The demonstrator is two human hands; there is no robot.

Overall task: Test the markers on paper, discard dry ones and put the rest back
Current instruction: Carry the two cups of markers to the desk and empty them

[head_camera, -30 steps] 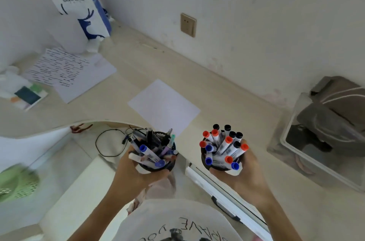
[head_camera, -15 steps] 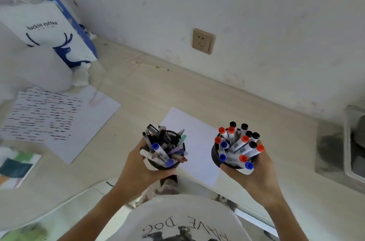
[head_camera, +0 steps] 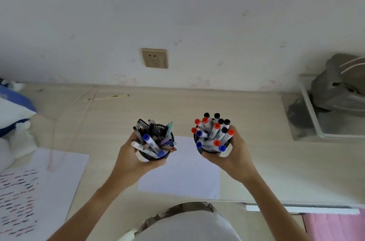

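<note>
My left hand grips a black mesh pen cup crammed with several mixed pens and blue-capped markers. My right hand grips a second black cup full of several white markers with red, blue and black caps. I hold both cups upright in the air above a blank white sheet of paper that lies on the light wooden desk. The cups are side by side, apart from each other.
A sheet covered with marker test strokes lies at the left. A blue and white paper bag stands at the far left. A clear plastic bin with a grey bag sits at the right. A wall socket is ahead.
Both hands have carried the cups forward from beside the desk to over the blank paper, and my view has turned to face the wall squarely.
</note>
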